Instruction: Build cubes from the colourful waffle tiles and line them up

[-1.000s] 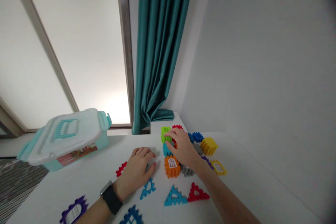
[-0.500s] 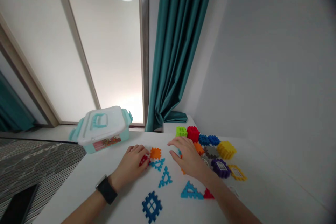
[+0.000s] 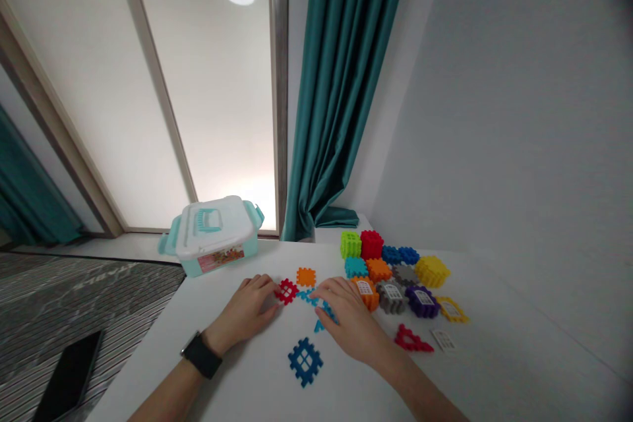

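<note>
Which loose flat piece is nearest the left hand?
The red window piece, by the left hand; the orange square and dark blue window piece lie farther off.

Homelike room with teal curtain [image 3: 343,79]

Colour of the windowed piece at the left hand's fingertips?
The windowed piece by the left hand is red; best seen in the head view.
</note>
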`<state>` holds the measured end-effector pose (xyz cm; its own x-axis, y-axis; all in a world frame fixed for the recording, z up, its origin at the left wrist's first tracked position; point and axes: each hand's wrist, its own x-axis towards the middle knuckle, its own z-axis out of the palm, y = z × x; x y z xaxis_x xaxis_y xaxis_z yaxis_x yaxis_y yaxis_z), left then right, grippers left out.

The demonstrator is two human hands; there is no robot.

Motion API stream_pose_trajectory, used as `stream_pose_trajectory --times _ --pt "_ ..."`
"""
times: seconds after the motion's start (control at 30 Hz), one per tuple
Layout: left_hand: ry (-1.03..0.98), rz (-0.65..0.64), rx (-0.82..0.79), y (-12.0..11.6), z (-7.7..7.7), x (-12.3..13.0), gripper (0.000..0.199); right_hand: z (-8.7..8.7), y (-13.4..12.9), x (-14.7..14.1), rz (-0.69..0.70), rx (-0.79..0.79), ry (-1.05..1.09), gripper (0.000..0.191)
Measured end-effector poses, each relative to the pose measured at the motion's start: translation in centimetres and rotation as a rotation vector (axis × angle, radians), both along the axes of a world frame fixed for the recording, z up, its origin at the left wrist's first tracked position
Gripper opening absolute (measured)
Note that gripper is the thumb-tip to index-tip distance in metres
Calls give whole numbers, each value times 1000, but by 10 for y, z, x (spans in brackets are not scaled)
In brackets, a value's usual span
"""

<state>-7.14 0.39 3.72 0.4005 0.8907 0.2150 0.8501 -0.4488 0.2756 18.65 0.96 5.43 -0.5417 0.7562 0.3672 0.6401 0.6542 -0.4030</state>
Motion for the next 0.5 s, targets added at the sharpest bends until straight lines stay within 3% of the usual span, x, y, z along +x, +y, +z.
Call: stream_pose_trajectory --times 0.23,0.5 --pt "11 -45 93 -12 -6 9 28 -22 -18 7 -27 48 -20 28" --pt "79 9 205 0 -11 43 23 -25 -11 22 -62 144 -26 26"
